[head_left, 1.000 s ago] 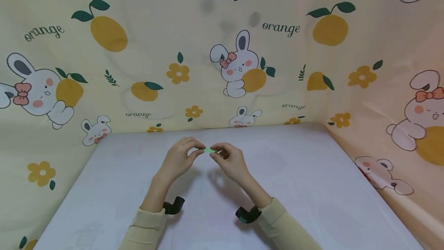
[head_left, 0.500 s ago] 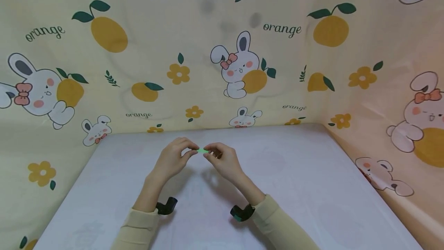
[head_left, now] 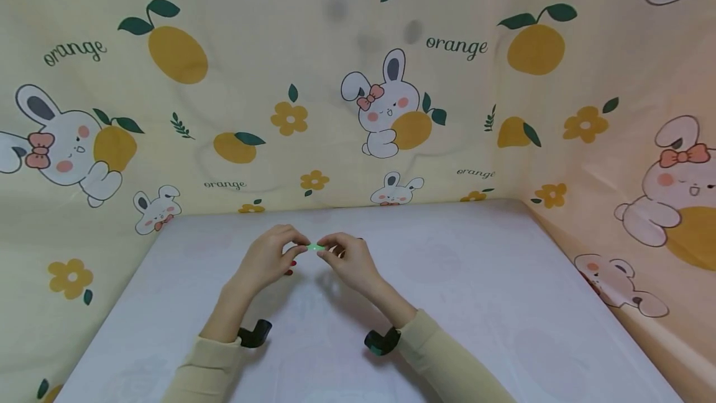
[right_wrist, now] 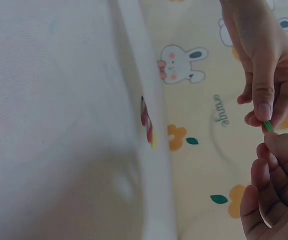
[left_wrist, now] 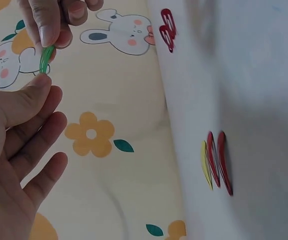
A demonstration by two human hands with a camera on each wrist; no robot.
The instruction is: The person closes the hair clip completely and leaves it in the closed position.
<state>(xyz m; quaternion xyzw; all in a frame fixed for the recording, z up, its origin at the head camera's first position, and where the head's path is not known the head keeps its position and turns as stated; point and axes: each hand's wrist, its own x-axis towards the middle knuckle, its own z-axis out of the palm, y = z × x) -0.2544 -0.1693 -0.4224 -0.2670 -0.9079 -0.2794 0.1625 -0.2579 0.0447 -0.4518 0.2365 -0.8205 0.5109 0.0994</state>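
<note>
A small green snap hair clip (head_left: 316, 247) is held in the air over the white table, between both hands. My left hand (head_left: 267, 259) pinches one end of the clip with thumb and index finger. The other end is pinched by my right hand (head_left: 352, 264). In the left wrist view the green hair clip (left_wrist: 45, 60) spans the two sets of fingertips, and the other left fingers spread loosely. Seen from the right wrist, only a short piece of the green hair clip (right_wrist: 268, 126) shows.
On the white table (head_left: 475, 303), red hair clips (left_wrist: 168, 30) lie together, and a yellow hair clip (left_wrist: 206, 165) lies beside two red ones (left_wrist: 219, 165). The head view shows red bits (head_left: 291, 266) partly behind the left hand. A patterned curtain (head_left: 313, 67) hangs behind the table.
Both hands have shifted left together with the green hair clip, and slightly down lately. Red pieces have come into sight beside the left hand. The pinch of both hands looks unchanged.
</note>
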